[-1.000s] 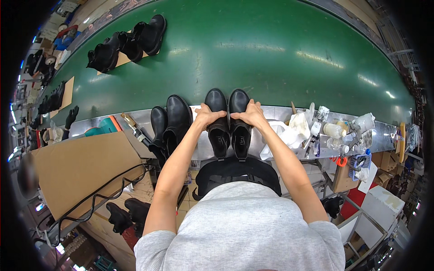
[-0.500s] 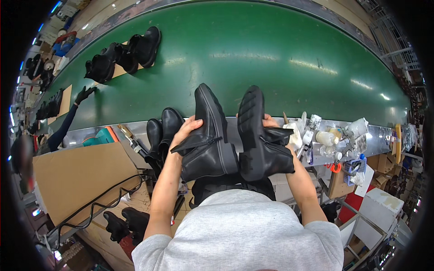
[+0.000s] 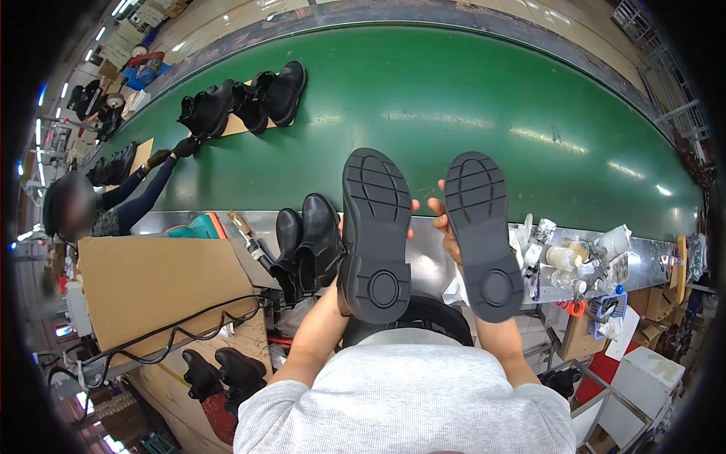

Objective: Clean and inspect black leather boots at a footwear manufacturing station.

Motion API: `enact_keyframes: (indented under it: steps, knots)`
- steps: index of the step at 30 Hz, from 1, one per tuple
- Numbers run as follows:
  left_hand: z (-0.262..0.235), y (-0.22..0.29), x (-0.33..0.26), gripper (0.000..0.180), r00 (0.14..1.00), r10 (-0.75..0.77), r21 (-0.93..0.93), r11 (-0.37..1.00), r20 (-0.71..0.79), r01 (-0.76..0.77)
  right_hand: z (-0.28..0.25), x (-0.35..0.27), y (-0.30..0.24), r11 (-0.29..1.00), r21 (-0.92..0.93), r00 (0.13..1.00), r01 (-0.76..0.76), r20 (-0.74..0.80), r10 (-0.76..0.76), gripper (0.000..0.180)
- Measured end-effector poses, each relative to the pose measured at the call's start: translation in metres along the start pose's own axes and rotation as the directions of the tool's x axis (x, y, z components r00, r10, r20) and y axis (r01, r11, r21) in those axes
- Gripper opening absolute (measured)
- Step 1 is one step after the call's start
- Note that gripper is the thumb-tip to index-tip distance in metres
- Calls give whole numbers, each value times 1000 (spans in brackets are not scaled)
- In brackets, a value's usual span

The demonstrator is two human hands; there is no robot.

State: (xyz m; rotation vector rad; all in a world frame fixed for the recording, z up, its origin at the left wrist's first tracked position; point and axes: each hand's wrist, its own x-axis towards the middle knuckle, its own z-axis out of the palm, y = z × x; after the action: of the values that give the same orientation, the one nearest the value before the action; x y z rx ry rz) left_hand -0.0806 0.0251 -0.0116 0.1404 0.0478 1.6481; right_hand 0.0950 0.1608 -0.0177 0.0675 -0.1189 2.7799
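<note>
Two black ankle boots are held up in front of me with their treaded soles turned toward my view. My left hand grips the left boot from behind; only its fingertips show past the sole's inner edge. Behind the right boot is my right hand, closed around it with several fingers showing along its left side. The boots are apart, toes pointing away from me, and their uppers are mostly hidden by the soles. Close to the left boot, another pair of black boots stands on the metal ledge.
Beyond the ledge runs a green conveyor belt, with black boots on cardboard at far left. A co-worker's gloved hands reach toward them. Bottles and orange scissors sit right; a brush and cardboard box left.
Both boots have turned from showing their sides and zips to showing their full soles. The co-worker's hands have come up to the boots on the belt. My view has shifted slightly.
</note>
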Motion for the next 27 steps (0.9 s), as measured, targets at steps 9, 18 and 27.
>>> enact_keyframes:
  steps: [9,18,27]
  knots:
    - [-38,47,-16,77,602,-20,447,649,-798,615,-47,-4,-31,885,-133,714,-445,-649,261,40]
    - [-6,175,97,92,543,175,561,422,-821,713,-47,188,-25,723,-528,788,-445,-614,36,72]
    - [-75,376,46,112,320,441,490,352,-838,798,-60,361,117,551,-601,759,-579,-644,94,62]
